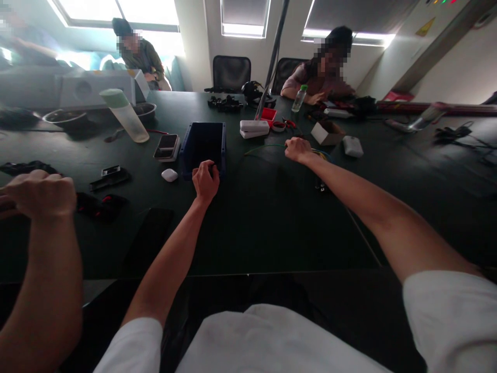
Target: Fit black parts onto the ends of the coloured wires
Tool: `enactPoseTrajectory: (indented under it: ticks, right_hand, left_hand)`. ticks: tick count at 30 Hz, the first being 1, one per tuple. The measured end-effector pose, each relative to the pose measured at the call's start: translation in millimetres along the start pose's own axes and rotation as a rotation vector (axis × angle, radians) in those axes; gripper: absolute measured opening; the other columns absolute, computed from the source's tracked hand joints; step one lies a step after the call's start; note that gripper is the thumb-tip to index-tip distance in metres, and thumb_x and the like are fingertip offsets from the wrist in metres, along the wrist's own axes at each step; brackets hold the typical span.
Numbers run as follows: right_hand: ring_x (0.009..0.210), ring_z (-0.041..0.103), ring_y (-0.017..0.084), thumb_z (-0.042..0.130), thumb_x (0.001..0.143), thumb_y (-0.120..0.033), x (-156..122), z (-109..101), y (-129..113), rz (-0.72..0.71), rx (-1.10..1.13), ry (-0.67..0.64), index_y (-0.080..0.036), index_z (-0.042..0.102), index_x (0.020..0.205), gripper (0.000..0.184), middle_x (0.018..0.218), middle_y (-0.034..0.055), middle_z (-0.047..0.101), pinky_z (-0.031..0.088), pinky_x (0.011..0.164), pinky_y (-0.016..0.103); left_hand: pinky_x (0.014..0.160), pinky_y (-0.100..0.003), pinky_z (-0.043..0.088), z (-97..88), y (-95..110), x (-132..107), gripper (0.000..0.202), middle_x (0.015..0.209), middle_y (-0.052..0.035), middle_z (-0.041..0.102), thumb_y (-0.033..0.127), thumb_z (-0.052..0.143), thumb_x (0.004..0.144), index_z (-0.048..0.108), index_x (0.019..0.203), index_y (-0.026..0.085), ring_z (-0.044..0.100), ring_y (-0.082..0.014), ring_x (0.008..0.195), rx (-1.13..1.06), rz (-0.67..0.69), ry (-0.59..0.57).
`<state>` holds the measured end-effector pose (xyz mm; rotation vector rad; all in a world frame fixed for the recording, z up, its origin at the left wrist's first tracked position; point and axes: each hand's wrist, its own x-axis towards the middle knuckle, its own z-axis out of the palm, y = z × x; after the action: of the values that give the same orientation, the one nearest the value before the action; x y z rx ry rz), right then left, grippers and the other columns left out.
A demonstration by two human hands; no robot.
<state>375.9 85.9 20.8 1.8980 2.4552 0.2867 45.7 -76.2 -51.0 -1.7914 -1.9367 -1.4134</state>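
Note:
My left hand (206, 178) is closed at the near right corner of a dark blue plastic bin (224, 142), fingers curled over its front wall. Dark shadow hides most of the bin's inside. Farther right, my right hand (298, 149) is closed around thin wires. A green wire (266, 146) runs out to the left of the fist, and yellow and blue wires (321, 153) show behind the wrist. Below that forearm lie small metal-ended pieces (320, 185), too small to name.
Another person's fist (42, 194) is at the far left. Around the bin are a white earbud case (170, 175), a phone-like device (166, 147) and a bottle (126, 116). A white box (254, 128), a slanting pole (274, 57) and an open carton (327, 133) stand beyond my right hand.

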Motion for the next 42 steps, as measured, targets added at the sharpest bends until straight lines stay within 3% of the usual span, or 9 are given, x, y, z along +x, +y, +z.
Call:
enactPoseTrajectory:
  ticks: [8, 22, 33, 42]
  right_hand:
    - [0.109, 0.062, 0.036, 0.047, 0.087, -0.022, -27, 1, -6, 0.010, 0.098, 0.027, -0.011, 0.068, 0.114, 0.036, 0.117, 0.0221, 0.066, 0.048, 0.092, 0.045]
    - [0.103, 0.066, 0.029, 0.055, 0.082, -0.018, -47, 18, -9, 0.029, 0.261, 0.076, -0.012, 0.070, 0.111, 0.033, 0.109, 0.0165, 0.071, 0.049, 0.093, 0.038]
    - [0.093, 0.069, 0.023, 0.059, 0.080, -0.018, -68, 27, -25, 0.019, 0.421, 0.089, -0.014, 0.072, 0.101, 0.025, 0.097, 0.0108, 0.075, 0.051, 0.086, 0.031]
    - [0.088, 0.068, 0.023, 0.062, 0.078, -0.023, -84, 38, -34, 0.081, 0.576, 0.114, -0.016, 0.072, 0.094, 0.020, 0.092, 0.0087, 0.074, 0.051, 0.086, 0.033]
  left_hand:
    - [0.091, -0.038, 0.040, 0.0, -1, -1, 0.018, 0.097, -0.0070, 0.067, 0.026, 0.049, 0.089, 0.056, 0.105, 0.021, 0.064, -0.0219, 0.090, -0.003, 0.008, 0.012]
    - [0.091, -0.039, 0.041, -1.3, 1, 0, 0.016, 0.097, -0.0076, 0.067, 0.025, 0.049, 0.088, 0.056, 0.102, 0.021, 0.064, -0.0232, 0.092, -0.010, 0.003, 0.019]
    - [0.091, -0.040, 0.041, 0.7, -3, 0, 0.016, 0.098, -0.0090, 0.066, 0.024, 0.049, 0.087, 0.055, 0.102, 0.020, 0.063, -0.0235, 0.093, -0.005, 0.007, 0.019]
    - [0.091, -0.039, 0.042, 0.4, -2, -1, 0.017, 0.097, -0.0073, 0.067, 0.023, 0.052, 0.086, 0.056, 0.102, 0.020, 0.064, -0.0225, 0.091, 0.011, 0.012, 0.026]
